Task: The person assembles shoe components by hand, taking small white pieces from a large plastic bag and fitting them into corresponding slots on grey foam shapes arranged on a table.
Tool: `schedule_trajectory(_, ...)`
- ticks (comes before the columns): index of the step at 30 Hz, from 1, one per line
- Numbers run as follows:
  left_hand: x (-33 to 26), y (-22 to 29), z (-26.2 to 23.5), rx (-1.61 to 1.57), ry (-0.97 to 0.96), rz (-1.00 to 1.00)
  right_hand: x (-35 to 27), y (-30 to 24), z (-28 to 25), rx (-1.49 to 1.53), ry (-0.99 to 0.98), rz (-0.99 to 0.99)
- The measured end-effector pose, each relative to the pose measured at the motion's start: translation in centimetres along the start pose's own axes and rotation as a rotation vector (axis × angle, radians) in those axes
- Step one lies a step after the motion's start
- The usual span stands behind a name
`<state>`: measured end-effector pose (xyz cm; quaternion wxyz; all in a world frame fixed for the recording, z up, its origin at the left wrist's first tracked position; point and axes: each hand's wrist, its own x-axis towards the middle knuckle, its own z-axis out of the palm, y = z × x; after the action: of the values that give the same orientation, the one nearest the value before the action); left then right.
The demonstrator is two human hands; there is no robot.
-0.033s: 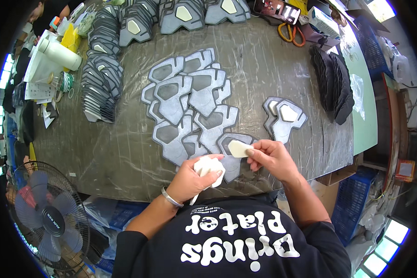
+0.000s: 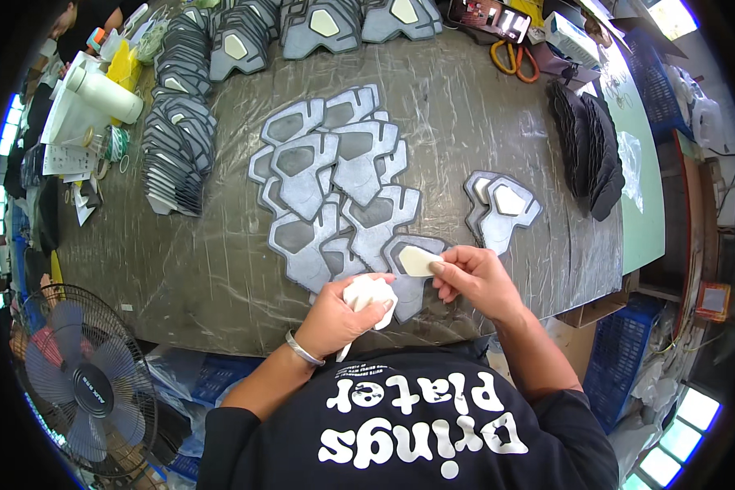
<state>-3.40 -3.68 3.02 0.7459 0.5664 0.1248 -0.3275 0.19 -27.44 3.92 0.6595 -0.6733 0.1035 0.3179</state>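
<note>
My right hand (image 2: 475, 282) pinches a cream, many-sided pad (image 2: 417, 261) by its right end, over the recess of a grey shaped panel (image 2: 408, 304) near the table's front edge. Whether pad and panel touch, I cannot tell. My left hand (image 2: 341, 312) is closed round several stacked white pads (image 2: 371, 299), just left of that panel. Beyond both hands, several overlapping grey panels (image 2: 304, 167) with bare dark recesses lie in a cluster. To the right, a small overlapping group of panels (image 2: 498, 233) has cream pads (image 2: 510, 200) in the recesses.
Stacks of dark panels (image 2: 180, 143) line the left and far side of the table (image 2: 220, 269). Black pieces (image 2: 584, 147) stand at the right. Orange-handled scissors (image 2: 514, 61) and a phone (image 2: 490, 18) lie far right. A white bottle (image 2: 104, 94) is left; a fan (image 2: 90, 384) stands nearer.
My right hand has shifted very slightly left with the cream pad. The left hand and the panels look the same.
</note>
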Motion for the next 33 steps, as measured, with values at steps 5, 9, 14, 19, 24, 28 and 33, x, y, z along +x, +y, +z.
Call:
schedule_trajectory(5,0.5,-0.3,-0.3,0.096,-0.053,-0.007,1.0,-0.1,1.0,-0.078,0.018,0.08)
schedule_trajectory(9,0.4,0.7,0.2,0.183,-0.059,-0.025,1.2,-0.4,1.0,-0.201,0.058,0.123)
schedule_trajectory(14,0.6,0.8,0.2,0.259,-0.058,-0.027,1.2,-0.8,1.2,-0.327,0.076,0.119)
schedule_trajectory(19,0.3,0.3,0.4,0.306,-0.037,0.033,1.3,-0.9,1.5,-0.348,0.111,0.116)
schedule_trajectory(24,0.8,0.9,0.8,0.355,-0.094,0.032,1.2,-0.9,1.6,-0.352,0.144,0.128)
schedule_trajectory(28,1.1,1.1,0.8,0.383,-0.13,0.009,1.3,-0.5,1.8,-0.315,0.172,0.149)
schedule_trajectory(33,1.0,1.6,1.1,0.441,-0.123,0.038,1.5,-0.4,2.3,-0.403,0.224,0.109)
